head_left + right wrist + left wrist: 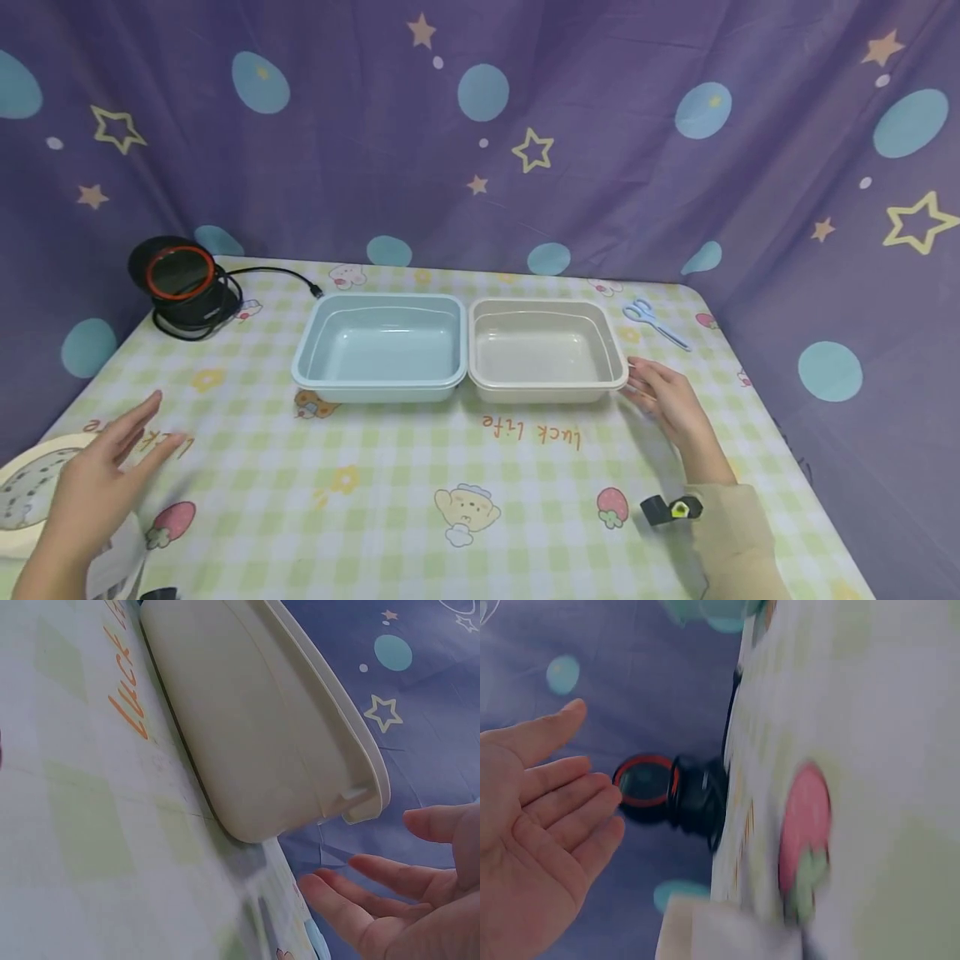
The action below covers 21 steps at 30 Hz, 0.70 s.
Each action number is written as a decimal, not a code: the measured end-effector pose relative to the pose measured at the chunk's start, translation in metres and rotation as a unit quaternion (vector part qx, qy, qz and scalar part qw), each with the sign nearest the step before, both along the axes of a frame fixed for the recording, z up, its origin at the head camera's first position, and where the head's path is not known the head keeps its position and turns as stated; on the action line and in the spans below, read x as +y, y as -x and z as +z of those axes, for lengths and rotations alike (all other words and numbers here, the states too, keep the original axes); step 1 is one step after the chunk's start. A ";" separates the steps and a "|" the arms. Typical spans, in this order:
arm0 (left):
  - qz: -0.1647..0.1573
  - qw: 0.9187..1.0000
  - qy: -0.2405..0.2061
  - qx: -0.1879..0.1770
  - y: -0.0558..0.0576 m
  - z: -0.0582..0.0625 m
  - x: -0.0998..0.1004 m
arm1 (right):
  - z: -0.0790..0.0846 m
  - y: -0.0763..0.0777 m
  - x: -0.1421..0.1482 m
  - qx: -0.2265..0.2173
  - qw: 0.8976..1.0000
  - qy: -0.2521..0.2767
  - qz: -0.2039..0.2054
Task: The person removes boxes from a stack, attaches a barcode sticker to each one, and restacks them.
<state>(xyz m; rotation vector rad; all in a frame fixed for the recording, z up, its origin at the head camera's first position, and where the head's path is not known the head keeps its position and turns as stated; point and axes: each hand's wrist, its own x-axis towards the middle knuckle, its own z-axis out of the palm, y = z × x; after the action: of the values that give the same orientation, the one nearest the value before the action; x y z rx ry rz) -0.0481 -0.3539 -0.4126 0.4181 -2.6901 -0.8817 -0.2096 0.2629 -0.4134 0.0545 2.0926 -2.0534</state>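
My right hand (667,400) is beside the right end of a cream plastic basin (547,393), its fingertips near the rim. In the right wrist view that hand (405,900) has its fingers spread loosely and holds nothing. A light blue basin (382,393) stands left of the cream one, their rims side by side. Over the table's left side hovers my left hand (93,483), thumb apart from the fingers, palm bare in the left wrist view. Below and beside it is a white round object with a cream rim (15,542), partly hidden by the hand and cut by the frame edge.
A black device with an orange-ringed round face (180,275) stands at the back left, its black cable (277,269) running right. Blue scissors (660,325) lie at the back right. A checked cloth (375,517) covers the table, and a purple curtain (375,192) hangs behind.
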 end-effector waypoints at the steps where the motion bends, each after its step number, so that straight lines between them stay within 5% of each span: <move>1: 0.014 1.000 0.002 -0.005 -0.004 -0.001 -0.002 | 0.000 0.000 0.000 0.001 1.000 -0.001 0.000; 6: 0.048 0.999 -0.002 -0.025 -0.020 -0.006 -0.014 | -0.002 0.000 0.000 0.005 1.000 -0.002 -0.001; 12: 0.105 0.990 -0.021 -0.095 -0.028 -0.016 -0.030 | -0.005 0.001 0.000 0.011 1.000 0.012 -0.001; 15: 0.139 0.985 0.001 -0.104 -0.031 -0.028 -0.040 | -0.006 0.001 0.000 0.012 1.000 0.014 0.000; 21: 0.182 0.975 -0.021 -0.123 -0.038 -0.039 -0.055 | -0.006 -0.001 0.000 0.014 1.000 0.023 0.003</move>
<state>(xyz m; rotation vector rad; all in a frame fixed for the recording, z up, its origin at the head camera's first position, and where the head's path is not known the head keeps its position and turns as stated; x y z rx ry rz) -0.0100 -0.4085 -0.4517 1.0549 -2.6785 -0.8223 -0.2088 0.2632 -0.4199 0.0124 2.0594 -2.1097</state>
